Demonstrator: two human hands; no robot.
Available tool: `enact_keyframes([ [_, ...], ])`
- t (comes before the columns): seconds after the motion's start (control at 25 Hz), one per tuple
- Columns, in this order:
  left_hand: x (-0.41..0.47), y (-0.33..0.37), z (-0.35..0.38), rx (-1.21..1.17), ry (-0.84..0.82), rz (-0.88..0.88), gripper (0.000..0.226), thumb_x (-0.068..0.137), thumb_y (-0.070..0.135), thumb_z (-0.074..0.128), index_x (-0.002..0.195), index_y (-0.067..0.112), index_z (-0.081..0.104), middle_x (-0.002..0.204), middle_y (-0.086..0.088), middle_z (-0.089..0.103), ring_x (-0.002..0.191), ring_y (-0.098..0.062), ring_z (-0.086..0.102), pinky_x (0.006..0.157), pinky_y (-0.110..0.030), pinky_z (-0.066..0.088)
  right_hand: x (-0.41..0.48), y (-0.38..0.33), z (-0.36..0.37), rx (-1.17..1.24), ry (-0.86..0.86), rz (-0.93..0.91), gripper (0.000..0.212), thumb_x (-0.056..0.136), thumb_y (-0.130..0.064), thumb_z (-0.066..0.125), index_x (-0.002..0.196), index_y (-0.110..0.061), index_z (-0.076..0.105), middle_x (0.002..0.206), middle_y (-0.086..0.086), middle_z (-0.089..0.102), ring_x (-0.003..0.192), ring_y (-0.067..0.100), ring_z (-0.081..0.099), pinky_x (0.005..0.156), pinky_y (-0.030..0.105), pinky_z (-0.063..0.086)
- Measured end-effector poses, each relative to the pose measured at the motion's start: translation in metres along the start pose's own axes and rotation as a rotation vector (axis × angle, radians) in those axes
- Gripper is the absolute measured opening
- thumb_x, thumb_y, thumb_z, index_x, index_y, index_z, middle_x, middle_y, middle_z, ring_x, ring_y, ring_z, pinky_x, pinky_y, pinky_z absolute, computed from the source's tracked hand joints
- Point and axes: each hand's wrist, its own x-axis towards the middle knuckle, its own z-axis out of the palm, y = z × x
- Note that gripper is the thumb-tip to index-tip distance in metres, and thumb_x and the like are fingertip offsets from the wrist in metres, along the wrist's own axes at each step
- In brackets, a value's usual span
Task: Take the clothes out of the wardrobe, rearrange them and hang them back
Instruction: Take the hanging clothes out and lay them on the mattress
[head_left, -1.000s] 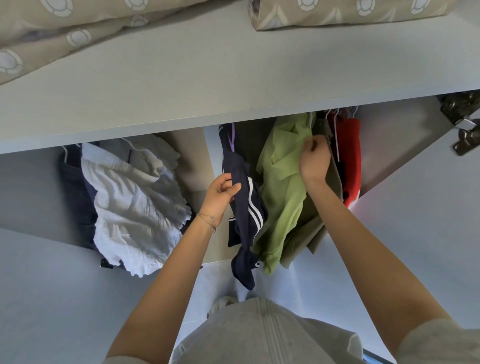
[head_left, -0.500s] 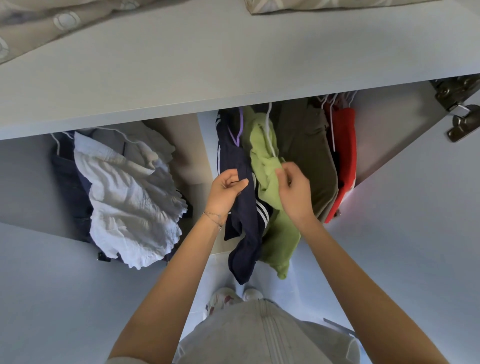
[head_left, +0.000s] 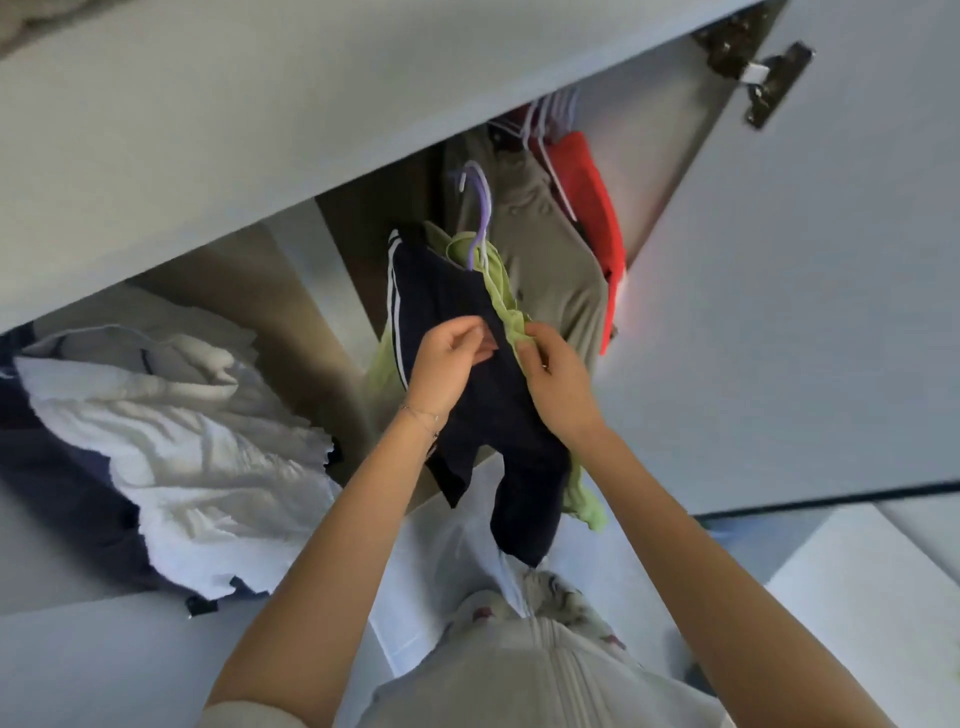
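Note:
A navy garment with white stripes (head_left: 447, 296) and a light green garment (head_left: 501, 291) hang together on a purple hanger (head_left: 480, 208), its hook free of the rail, in front of the open wardrobe. My left hand (head_left: 447, 364) grips the navy fabric. My right hand (head_left: 556, 384) pinches the green fabric at the navy garment's right edge. A beige garment (head_left: 550, 260) and a red garment (head_left: 592, 197) still hang on white hangers at the wardrobe's right end. A white ruffled garment (head_left: 197, 441) over dark clothes hangs in the left compartment.
A white shelf (head_left: 260, 130) runs above the hanging space. The open wardrobe door (head_left: 805, 312) with its metal hinge (head_left: 769, 83) stands at the right. A vertical divider (head_left: 306, 322) separates the two compartments. My feet (head_left: 561, 597) show below on the pale floor.
The navy and green garments have come off the rail and out toward me on the purple hanger. Both hands have drawn together on them, and the view has tilted.

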Motion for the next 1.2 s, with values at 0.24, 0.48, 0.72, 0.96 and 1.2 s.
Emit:
enact_keyframes([
  [0.24, -0.024, -0.006, 0.036, 0.223, -0.366, 0.141, 0.029, 0.097, 0.010, 0.050, 0.094, 0.034, 0.067, 0.093, 0.006, 0.071, 0.095, -0.011, 0.067, 0.090, -0.026, 0.053, -0.070, 0.010, -0.038, -0.095, 0.239, 0.129, 0.013, 0.099, -0.017, 0.052, 0.103, -0.008, 0.060, 0.074, -0.017, 0.052, 0.067, 0.004, 0.052, 0.064, 0.019, 0.034],
  [0.48, -0.065, -0.009, 0.115, 0.168, -0.633, 0.116, 0.026, 0.099, 0.005, 0.045, 0.114, 0.014, 0.064, 0.097, 0.003, 0.070, 0.094, -0.005, 0.069, 0.082, -0.020, 0.054, -0.139, 0.026, -0.099, -0.163, 0.423, 0.246, 0.011, 0.096, -0.025, 0.058, 0.094, -0.015, 0.054, 0.071, -0.012, 0.053, 0.066, 0.009, 0.049, 0.063, 0.025, 0.034],
  [0.72, -0.132, -0.012, 0.185, 0.347, -0.935, 0.228, 0.022, 0.096, 0.007, 0.053, 0.112, 0.013, 0.066, 0.099, -0.003, 0.072, 0.094, -0.009, 0.069, 0.091, -0.026, 0.053, -0.241, 0.049, -0.145, -0.275, 0.633, 0.338, 0.013, 0.097, -0.021, 0.054, 0.088, -0.013, 0.051, 0.070, -0.007, 0.053, 0.065, 0.015, 0.048, 0.060, 0.029, 0.030],
  [0.96, -0.235, -0.036, 0.257, 0.368, -0.976, 0.610, 0.015, 0.095, 0.020, 0.056, 0.099, 0.018, 0.071, 0.089, 0.009, 0.071, 0.084, -0.003, 0.068, 0.081, -0.022, 0.055, -0.392, 0.065, -0.186, -0.213, 0.892, 0.511, 0.027, 0.096, -0.033, 0.054, 0.079, -0.012, 0.051, 0.065, 0.001, 0.055, 0.064, 0.025, 0.052, 0.062, 0.043, 0.043],
  [1.2, -0.317, -0.072, 0.338, 0.507, -0.935, 1.012, 0.047, 0.087, 0.040, 0.066, 0.122, 0.011, 0.053, 0.120, -0.009, 0.053, 0.115, -0.022, 0.046, 0.104, -0.029, 0.035, -0.545, 0.073, -0.211, -0.169, 1.107, 0.601, 0.035, 0.092, -0.036, 0.060, 0.065, -0.020, 0.044, 0.056, -0.005, 0.045, 0.055, 0.012, 0.043, 0.056, 0.031, 0.036],
])
